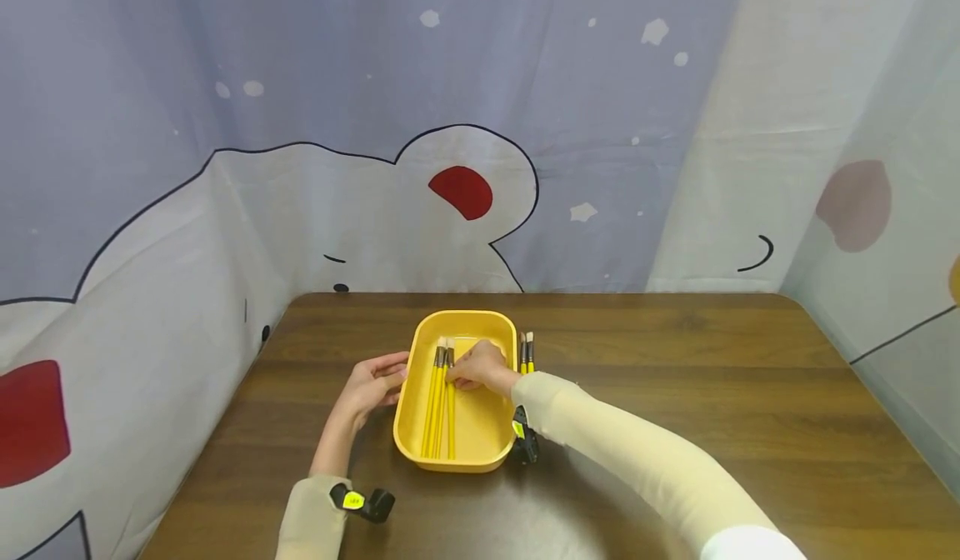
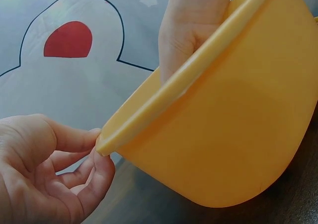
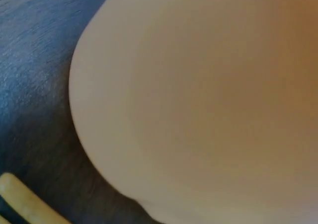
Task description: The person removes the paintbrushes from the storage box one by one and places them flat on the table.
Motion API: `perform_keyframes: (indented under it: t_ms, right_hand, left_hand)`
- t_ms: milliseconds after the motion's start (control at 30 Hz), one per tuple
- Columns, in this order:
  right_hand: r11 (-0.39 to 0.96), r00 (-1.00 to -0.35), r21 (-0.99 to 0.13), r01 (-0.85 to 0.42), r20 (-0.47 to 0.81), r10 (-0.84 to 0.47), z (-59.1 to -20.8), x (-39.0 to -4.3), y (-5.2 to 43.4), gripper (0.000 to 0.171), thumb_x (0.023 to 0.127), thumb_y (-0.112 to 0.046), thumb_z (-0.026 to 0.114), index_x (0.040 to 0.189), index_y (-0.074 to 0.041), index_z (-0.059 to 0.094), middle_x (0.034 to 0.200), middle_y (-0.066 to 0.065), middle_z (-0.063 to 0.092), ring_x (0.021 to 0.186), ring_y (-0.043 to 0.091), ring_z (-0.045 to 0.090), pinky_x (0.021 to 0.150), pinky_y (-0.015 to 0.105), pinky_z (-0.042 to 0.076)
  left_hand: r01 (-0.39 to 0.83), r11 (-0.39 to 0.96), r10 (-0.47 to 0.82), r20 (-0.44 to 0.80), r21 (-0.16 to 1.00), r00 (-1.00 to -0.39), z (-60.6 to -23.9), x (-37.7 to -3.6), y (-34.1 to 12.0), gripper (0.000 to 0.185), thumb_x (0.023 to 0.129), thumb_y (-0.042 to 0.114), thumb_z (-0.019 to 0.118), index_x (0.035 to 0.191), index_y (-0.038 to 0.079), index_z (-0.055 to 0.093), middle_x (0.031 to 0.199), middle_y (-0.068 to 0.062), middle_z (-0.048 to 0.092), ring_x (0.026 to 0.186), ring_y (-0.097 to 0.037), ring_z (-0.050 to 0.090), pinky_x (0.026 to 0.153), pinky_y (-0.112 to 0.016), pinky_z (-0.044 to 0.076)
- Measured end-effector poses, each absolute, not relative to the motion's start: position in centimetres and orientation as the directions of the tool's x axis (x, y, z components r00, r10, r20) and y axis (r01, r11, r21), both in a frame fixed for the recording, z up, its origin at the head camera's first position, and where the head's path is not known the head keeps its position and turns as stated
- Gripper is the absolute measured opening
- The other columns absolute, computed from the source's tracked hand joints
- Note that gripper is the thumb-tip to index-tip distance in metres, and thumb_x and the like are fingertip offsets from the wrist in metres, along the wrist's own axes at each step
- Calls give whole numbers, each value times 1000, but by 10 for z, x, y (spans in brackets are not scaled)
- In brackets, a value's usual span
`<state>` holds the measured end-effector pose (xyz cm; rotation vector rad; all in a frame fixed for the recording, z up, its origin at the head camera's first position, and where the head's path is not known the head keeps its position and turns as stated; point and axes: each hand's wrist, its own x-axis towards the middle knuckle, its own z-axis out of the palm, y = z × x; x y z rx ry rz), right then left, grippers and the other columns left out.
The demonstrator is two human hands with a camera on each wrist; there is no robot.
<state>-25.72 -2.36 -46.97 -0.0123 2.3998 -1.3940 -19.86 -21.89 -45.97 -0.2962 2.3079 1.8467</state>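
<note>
A yellow plastic tray (image 1: 491,452) with rounded corners stands on the table. Several yellow-handled paintbrushes (image 1: 432,406) with pale bristles lie lengthwise along its left side. At the tray's left edge, my left hand (image 1: 372,387) pinches the rim between thumb and fingers, as the left wrist view also shows at the tray's rim (image 2: 144,112). My right hand (image 1: 480,366) reaches over the right wall into the tray and pinches the rightmost paintbrush (image 1: 452,427) there. The tray's outer wall (image 3: 189,105) fills most of the right wrist view, hiding that hand.
More paintbrushes (image 1: 530,353) lie on the wooden table (image 1: 675,393) just right of the tray, partly covered by my right forearm. One yellow handle end (image 3: 25,199) shows low in the right wrist view. A patterned curtain (image 1: 600,168) hangs behind the table.
</note>
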Motion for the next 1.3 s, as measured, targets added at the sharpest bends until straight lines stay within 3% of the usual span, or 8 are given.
perform_keyframes:
  t_ms: [367,833,1067,1300]
  right_hand:
    - [591,-930,-791,160,-321,-177,-468,-260,-19,21,69,-16,84,62,-2,71,57,8,69,44,12,63,48,24,54]
    - [540,-917,-814,215,-358,-174,-470,-263,-18,19,68,-11,80,57,-3,67,49,3,62,39,9,58,47,23,54]
    - [556,-928,-816,158,-316,-199,-462,-259,-17,22,72,-14,78,55,-6,66,51,3,63,46,13,64,54,27,56]
    - [509,-923,-846,157,-309,-229,-453,-256,-12,17,73,-13,77,65,0,71,66,14,71,55,18,69,65,34,59]
  left_hand:
    - [-255,210,-39,-252,944,-967,-461,-198,-219,41,96,8,57,136,3,52,129,-22,57,94,-14,63,73,-26,57]
    - [-245,214,-35,-244,945,-969,-459,-197,-217,42,96,7,57,136,1,51,129,-24,57,92,-13,63,70,-24,57]
    - [-248,208,-42,-245,946,-969,-459,-197,-217,41,96,7,56,137,1,51,129,-24,56,88,-10,62,69,-24,56]
    - [-247,229,-39,-245,941,-969,-459,-197,-217,42,96,9,56,137,1,50,129,-23,56,88,-9,62,70,-23,55]
